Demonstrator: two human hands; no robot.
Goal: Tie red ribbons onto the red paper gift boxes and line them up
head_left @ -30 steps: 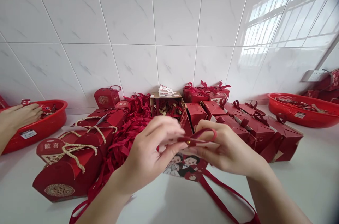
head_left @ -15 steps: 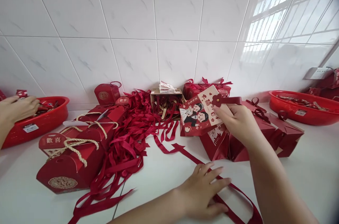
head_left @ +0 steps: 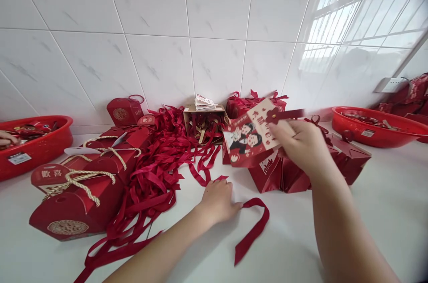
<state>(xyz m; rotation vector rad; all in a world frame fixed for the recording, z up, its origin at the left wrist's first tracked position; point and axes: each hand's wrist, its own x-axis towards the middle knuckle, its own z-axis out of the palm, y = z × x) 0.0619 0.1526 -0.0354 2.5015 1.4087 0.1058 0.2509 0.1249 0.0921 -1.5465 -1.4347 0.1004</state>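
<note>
My right hand [head_left: 299, 142] holds up a red-and-cream printed wedding card [head_left: 245, 138]. A cartoon couple shows on its red part, and a dark red strap [head_left: 290, 114] with a flower piece crosses its upper right; whether it has any thickness I cannot tell. Low over the white table, my left hand [head_left: 217, 200] is closed on a red ribbon [head_left: 256, 225]. One tail of that ribbon curls out past the thumb, and a pointed end pokes out beyond the knuckles. The curled fingers are mostly hidden under the hand.
Red gift boxes with rope handles [head_left: 76, 207] stand left beside a heap of ribbons [head_left: 155, 176]. A carton [head_left: 189, 125] with ribbons is against the wall. More red boxes [head_left: 351, 156] stand right. Red basins [head_left: 50, 147] flank everything; another person's hand [head_left: 7, 139] reaches into the left one.
My left hand has moved left and away from me, closing from spread fingers onto the ribbon, which has been drawn along. The right hand still holds the card. The other person's hand has lowered into the basin.
</note>
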